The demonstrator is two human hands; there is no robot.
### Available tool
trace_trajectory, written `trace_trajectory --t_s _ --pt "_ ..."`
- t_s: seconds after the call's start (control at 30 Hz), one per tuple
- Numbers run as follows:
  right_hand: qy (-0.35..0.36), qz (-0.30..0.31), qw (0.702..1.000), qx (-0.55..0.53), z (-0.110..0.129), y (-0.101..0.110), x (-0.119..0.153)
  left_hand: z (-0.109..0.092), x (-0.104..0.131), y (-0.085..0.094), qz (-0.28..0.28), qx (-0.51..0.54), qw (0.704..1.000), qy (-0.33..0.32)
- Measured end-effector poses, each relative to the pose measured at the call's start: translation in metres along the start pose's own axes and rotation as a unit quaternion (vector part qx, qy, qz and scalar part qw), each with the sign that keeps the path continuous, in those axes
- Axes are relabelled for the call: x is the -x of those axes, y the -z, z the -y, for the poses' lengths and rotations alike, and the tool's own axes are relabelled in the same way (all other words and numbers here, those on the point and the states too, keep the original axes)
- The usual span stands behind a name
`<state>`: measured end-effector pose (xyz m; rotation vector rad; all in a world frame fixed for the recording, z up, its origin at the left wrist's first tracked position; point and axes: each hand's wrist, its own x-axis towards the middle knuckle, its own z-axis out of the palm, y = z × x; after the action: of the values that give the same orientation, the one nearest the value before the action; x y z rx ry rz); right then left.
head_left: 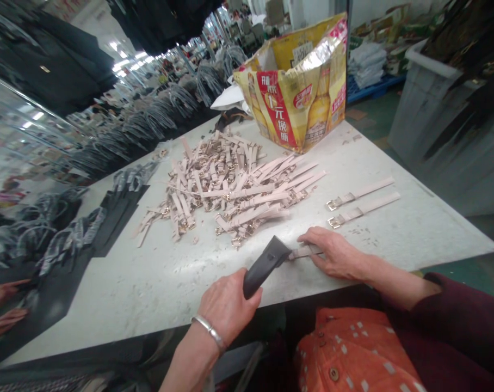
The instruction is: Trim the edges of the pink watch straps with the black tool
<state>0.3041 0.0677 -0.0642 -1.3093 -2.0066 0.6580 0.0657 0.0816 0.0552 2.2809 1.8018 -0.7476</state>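
Note:
My left hand (228,305), with a metal bangle at the wrist, is wrapped round a black handheld tool (267,264) with a wide, blunt head. The tool's exact kind is not clear. Its head is close to the end of a pale pink buckle strap (299,252); I cannot tell whether they touch. The fingers of my right hand (332,253) hold that strap low over the table's near edge. Just beyond lie two similar buckle straps (365,209), side by side. A large heap of pink buckle straps (239,185) covers the middle of the table.
A yellow beer carton (296,92) stands at the back of the white table (157,288). Black pieces with wrapped handles (116,218) lie along the left, near another person's hands (6,307). A grey bin (430,125) stands right of the table. Dark goods hang upper left.

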Motion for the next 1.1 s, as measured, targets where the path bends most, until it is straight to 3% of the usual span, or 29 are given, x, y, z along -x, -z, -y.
trace_trajectory --t_s 0.17,0.33,0.53,0.73,0.93,1.1 --pt "0.002 0.007 1.0 0.0 0.0 -0.002 0.0 -0.011 0.012 0.0 0.019 -0.017 1.0 -0.018" --pt "-0.008 0.013 1.0 -0.002 0.0 -0.002 0.0 -0.029 0.004 -0.002 0.01 -0.019 0.999 -0.037" --pt "-0.012 -0.002 1.0 -0.007 0.0 -0.004 0.0 -0.011 -0.012 -0.009 -0.035 0.044 0.998 -0.015" --pt "-0.002 0.014 1.0 0.028 0.004 -0.001 -0.001 0.013 -0.001 -0.019 -0.019 0.105 0.994 0.016" --pt "0.004 0.029 0.998 0.048 0.004 -0.004 -0.004 0.004 0.0 -0.022 0.012 0.138 0.989 0.045" --pt "0.014 0.033 0.998 0.06 0.011 0.0 -0.004 -0.005 -0.008 -0.025 -0.038 0.183 0.981 0.044"
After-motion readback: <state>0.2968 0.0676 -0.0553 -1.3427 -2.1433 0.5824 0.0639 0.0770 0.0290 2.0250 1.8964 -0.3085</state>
